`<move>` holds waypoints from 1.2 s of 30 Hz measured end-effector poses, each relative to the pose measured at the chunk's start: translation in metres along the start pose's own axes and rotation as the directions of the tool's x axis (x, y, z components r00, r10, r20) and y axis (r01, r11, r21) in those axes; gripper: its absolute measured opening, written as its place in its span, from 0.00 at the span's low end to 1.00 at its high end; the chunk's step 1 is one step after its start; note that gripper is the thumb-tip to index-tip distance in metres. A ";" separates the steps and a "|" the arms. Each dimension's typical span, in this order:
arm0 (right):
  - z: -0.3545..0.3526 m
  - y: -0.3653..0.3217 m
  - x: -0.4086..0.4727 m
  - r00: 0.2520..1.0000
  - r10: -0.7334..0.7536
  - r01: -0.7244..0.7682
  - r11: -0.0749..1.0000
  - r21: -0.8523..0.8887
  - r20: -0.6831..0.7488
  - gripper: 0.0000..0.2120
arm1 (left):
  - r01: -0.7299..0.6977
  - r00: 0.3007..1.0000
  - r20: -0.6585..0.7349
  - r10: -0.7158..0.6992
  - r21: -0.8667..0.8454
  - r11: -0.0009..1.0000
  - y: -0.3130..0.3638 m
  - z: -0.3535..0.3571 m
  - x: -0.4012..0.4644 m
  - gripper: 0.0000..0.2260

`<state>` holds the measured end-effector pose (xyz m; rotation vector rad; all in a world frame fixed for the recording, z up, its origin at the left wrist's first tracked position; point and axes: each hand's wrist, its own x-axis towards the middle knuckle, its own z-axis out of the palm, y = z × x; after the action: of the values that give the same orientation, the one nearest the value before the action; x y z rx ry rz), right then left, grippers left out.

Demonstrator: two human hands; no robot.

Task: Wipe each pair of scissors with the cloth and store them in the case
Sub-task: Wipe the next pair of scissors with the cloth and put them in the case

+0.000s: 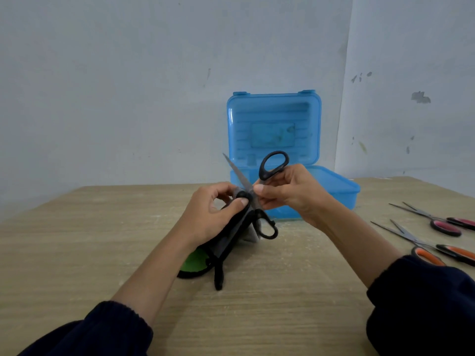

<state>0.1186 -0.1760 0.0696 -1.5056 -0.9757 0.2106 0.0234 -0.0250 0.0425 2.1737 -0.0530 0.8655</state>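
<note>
Black-handled scissors (273,163) are spread open in front of me, one blade pointing up and left. My right hand (288,190) grips them by the upper handle loop; the lower loop hangs near the table. My left hand (213,214) pinches a dark cloth (226,242) with a grey side around the other blade, thumb at the pivot. The cloth drapes down to the table, showing a green patch. Behind my hands stands the blue plastic case (341,194), its lid raised upright.
Two more pairs of scissors lie on the wooden table (282,291) at the right: one with pink handles (447,224), one with orange handles (437,253), blades pointing left. A pale wall stands right behind the case.
</note>
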 end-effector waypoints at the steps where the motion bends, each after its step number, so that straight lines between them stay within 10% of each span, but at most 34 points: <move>1: 0.004 0.001 0.000 1.000 -0.013 0.013 1.000 -0.016 0.001 0.00 | -0.005 1.000 -0.007 0.004 -0.006 1.000 0.000 0.002 0.000 0.09; 29: -0.020 -0.006 0.002 0.988 0.036 -0.027 0.998 0.064 -0.148 0.05 | 0.065 0.994 -0.085 -0.069 -0.042 0.997 -0.005 -0.006 -0.004 0.04; 36: -0.042 -0.019 -0.001 0.993 0.111 -0.118 0.844 -0.523 -0.044 0.07 | 0.238 0.883 -0.299 -0.362 -0.381 0.893 -0.004 -0.012 0.003 0.05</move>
<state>0.1367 -0.2095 0.0950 -2.0700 -0.9790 0.0132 0.0202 -0.0135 0.0465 1.6199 0.3015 0.9801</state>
